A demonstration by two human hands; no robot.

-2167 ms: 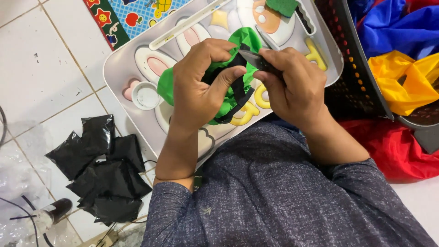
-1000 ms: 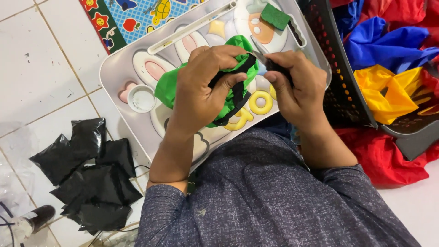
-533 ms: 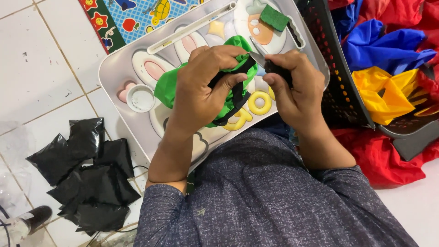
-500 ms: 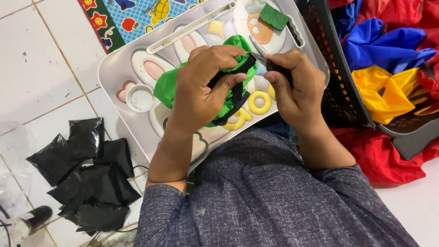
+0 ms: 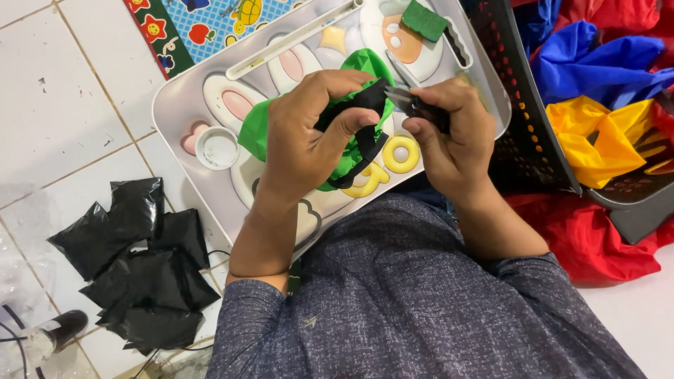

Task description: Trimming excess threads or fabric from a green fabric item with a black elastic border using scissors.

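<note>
Left hand (image 5: pixel 303 133) clenches crumpled green fabric with black strap (image 5: pixel 351 105); right hand (image 5: pixel 449 133) grips small metal thread snips (image 5: pixel 406 100) over the grey lap tray's (image 5: pixel 179 105) centre.

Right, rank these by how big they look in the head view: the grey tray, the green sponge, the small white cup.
1. Grey tray, by far the largest.
2. Small white cup.
3. Green sponge, partly cut off by the frame edge, so it looks much like the cup; that order is unsure.

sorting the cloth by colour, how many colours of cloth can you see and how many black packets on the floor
green cloth, in the left hand: 1
blue cloth: 1
yellow cloth: 1
red cloth: 1
black packets, overlapping in a heap: about 6
total: 4 cloth colours, about 10 items
</note>
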